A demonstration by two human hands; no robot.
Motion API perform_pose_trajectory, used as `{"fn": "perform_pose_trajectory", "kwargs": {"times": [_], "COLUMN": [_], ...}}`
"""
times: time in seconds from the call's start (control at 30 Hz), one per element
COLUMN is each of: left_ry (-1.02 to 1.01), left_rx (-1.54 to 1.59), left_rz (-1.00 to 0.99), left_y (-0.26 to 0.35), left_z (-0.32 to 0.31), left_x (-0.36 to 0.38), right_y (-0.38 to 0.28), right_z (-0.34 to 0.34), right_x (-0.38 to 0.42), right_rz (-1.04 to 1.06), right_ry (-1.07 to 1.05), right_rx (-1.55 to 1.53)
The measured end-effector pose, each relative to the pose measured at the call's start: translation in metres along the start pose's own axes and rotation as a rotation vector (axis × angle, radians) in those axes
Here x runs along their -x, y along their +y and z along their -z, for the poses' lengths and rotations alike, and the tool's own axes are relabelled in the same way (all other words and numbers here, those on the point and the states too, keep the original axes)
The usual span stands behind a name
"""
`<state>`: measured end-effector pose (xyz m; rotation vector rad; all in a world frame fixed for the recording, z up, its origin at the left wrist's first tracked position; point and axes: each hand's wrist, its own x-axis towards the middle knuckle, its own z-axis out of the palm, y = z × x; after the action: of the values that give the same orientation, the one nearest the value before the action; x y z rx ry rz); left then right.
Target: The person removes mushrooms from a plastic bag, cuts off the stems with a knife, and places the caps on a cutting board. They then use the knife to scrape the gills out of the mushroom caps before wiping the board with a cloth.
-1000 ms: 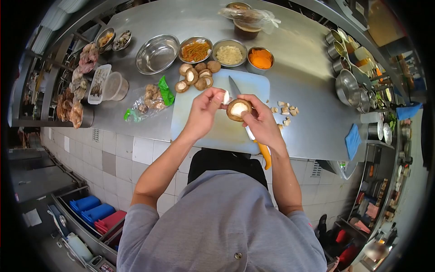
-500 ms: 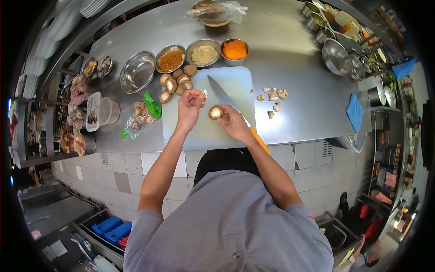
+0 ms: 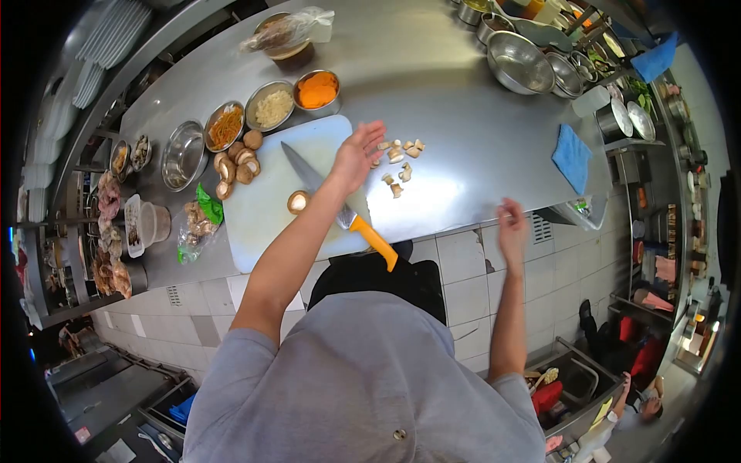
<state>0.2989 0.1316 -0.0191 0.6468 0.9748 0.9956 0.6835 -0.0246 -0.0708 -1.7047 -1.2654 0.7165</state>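
My left hand [image 3: 359, 158] is open, its fingers stretched out over the right edge of the white cutting board [image 3: 258, 239], right at a group of cut mushroom stems [image 3: 396, 154] on the steel table. My right hand [image 3: 512, 231] is off to the right by the table's front edge, its fingers smeared by motion. On the board a mushroom cap [image 3: 298, 202] lies with its underside up, left of my left forearm. A knife with a yellow handle [image 3: 374, 243] lies across the board, its blade partly hidden by that forearm. Several whole brown mushrooms [image 3: 244, 165] are piled at the board's upper left.
Bowls of orange food [image 3: 318, 90], chopped pale food [image 3: 274, 108] and brown shreds [image 3: 226, 126] stand behind the board, beside a bare metal bowl [image 3: 184, 157]. A plastic bag [image 3: 199, 224] lies left. A blue cloth [image 3: 571, 158] and metal bowls [image 3: 521, 63] are at the right.
The mushroom cap has left my right hand and lies on the board. My left hand has crossed right to the stems and opened. My right hand has swung right, and the view has turned.
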Motion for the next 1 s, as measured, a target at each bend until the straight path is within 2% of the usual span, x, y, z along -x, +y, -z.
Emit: {"fn": "perform_pose_trajectory", "kwargs": {"times": [0.03,0.1,0.17,0.23,0.33,0.4,0.43,0.5,0.57,0.63,0.7,0.8,0.9,0.97,1.0], "left_ry": [-0.029,-0.075,-0.083,-0.072,0.029,0.109,0.149,0.170,0.169,0.127,0.105,0.044,0.048,0.089,0.123], "left_rx": [0.121,0.365,0.387,0.353,0.196,0.028,-0.048,-0.315,-0.402,-0.575,-0.607,-0.676,-0.690,-0.747,-0.786], "left_rz": [0.032,0.086,0.096,0.094,0.100,0.131,0.145,0.139,0.106,-0.171,-0.119,-0.162,-0.154,-0.158,-0.162], "left_y": [0.004,0.009,0.009,0.008,-0.003,-0.027,-0.035,-0.054,-0.081,-0.105,-0.097,-0.105,-0.115,-0.118,-0.123], "left_z": [-0.003,-0.006,-0.009,-0.007,-0.010,-0.011,-0.016,-0.030,-0.041,-0.052,-0.076,-0.097,-0.116,-0.130,-0.137], "left_x": [0.003,0.010,0.019,0.024,0.032,0.028,0.025,0.023,0.008,0.001,0.009,-0.002,-0.013,-0.021,-0.025], "right_y": [0.033,0.072,0.129,0.164,0.173,0.182,0.165,0.130,0.105,0.076,0.123,0.172,0.145,0.168,0.169], "right_z": [0.024,0.082,0.131,0.150,0.135,0.121,0.111,0.065,0.043,0.047,0.080,0.120,0.110,0.102,0.075], "right_x": [-0.025,-0.081,-0.142,-0.191,-0.207,-0.232,-0.242,-0.213,-0.201,-0.191,-0.220,-0.266,-0.247,-0.234,-0.204], "right_rz": [0.067,-0.016,0.178,0.255,0.128,-0.014,-0.080,0.115,0.254,0.506,0.495,0.074,0.070,-0.121,-0.086], "right_ry": [0.144,0.246,0.358,0.476,0.299,0.115,0.019,0.007,0.221,0.542,0.362,0.064,0.037,-0.113,0.056], "right_rx": [0.083,0.232,0.550,0.645,1.016,0.727,0.590,0.431,0.651,0.868,0.740,0.985,0.706,0.218,-0.168]}}
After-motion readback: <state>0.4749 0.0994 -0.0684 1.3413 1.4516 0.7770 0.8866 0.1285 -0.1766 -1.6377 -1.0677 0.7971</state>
